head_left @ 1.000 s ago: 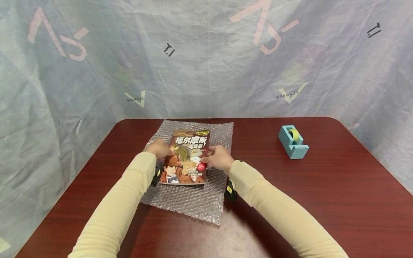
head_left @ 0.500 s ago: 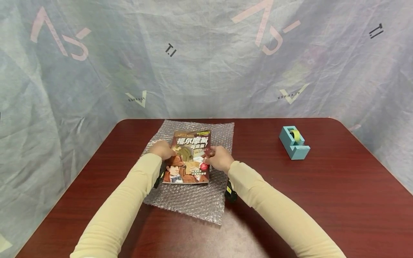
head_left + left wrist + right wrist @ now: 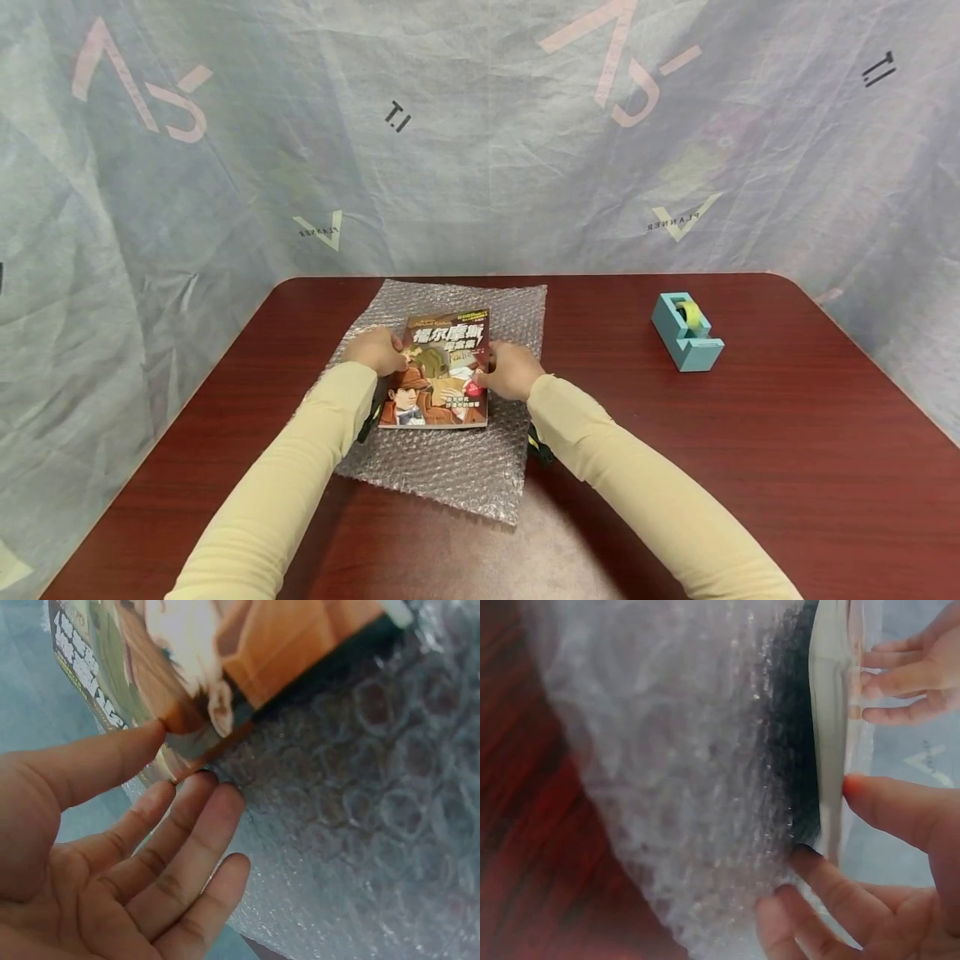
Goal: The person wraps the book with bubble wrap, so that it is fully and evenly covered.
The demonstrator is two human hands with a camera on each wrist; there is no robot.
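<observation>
A paperback book [image 3: 435,375] with a brown illustrated cover lies face up over a sheet of clear bubble wrap [image 3: 465,479]. My left hand [image 3: 375,351] pinches its left edge. In the left wrist view the thumb [image 3: 112,759] rests on the cover [image 3: 187,645] and the fingertips meet the edge from below. At the opposite side, my right hand [image 3: 513,369] grips the right edge, thumb above and index finger below. The right wrist view shows the page edges [image 3: 829,735] and a dark shadow on the bubble wrap [image 3: 667,750] beneath; whether the book touches the wrap there is unclear.
A turquoise tape dispenser [image 3: 686,332] with a yellow-green roll stands at the right rear of the dark red table [image 3: 750,467]. Grey printed fabric [image 3: 480,167] hangs behind the table and along its sides.
The book has shifted slightly right over the bubble wrap with both hands on it. Its far edge now appears a little closer to me. The tape dispenser has stayed put.
</observation>
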